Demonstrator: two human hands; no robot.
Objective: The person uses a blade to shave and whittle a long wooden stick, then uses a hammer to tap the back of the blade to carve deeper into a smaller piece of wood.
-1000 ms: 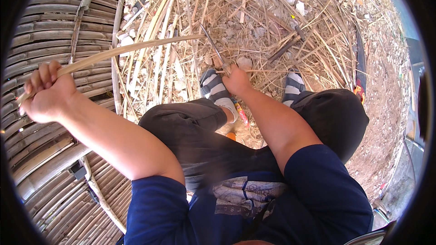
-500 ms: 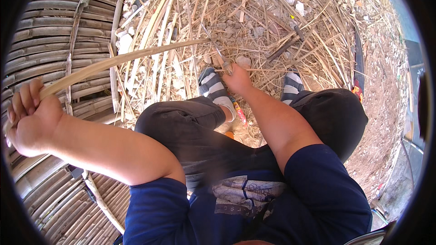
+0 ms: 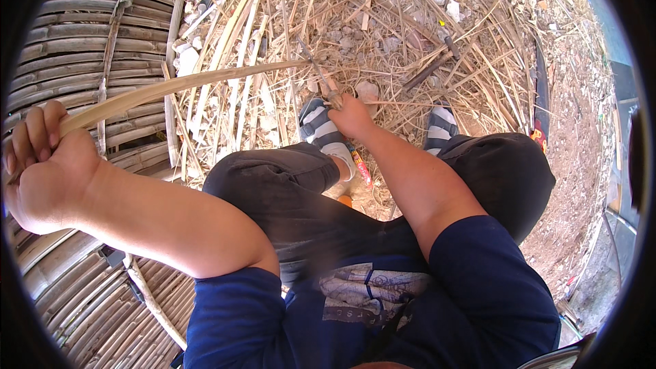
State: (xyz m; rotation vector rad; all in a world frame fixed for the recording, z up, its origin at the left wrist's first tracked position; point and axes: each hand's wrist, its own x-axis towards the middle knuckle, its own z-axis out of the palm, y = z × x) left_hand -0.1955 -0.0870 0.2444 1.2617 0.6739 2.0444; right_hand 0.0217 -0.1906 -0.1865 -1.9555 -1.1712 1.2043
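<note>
My left hand (image 3: 51,171) is out at the far left with its fingers closed round one end of a long, pale bamboo strip (image 3: 184,85). The strip bows slightly and runs rightward to a knife (image 3: 317,67) near the middle. My right hand (image 3: 352,117) grips the handle of this thin-bladed knife, in front of my left foot. Blade and far end of the strip meet or overlap; whether the edge cuts into it is too fine to make out.
Cut strips and shavings (image 3: 232,34) litter the ground ahead. A dark-handled tool (image 3: 432,70) lies among them. A slatted bamboo platform (image 3: 65,61) stands to the left. My sandalled feet flank the work, and a red wrapper (image 3: 361,169) lies beside the left one.
My left hand has shifted slightly left and up, drawing the strip with it. My right hand has moved a little left with the knife, and the blade's angle has changed slightly.
</note>
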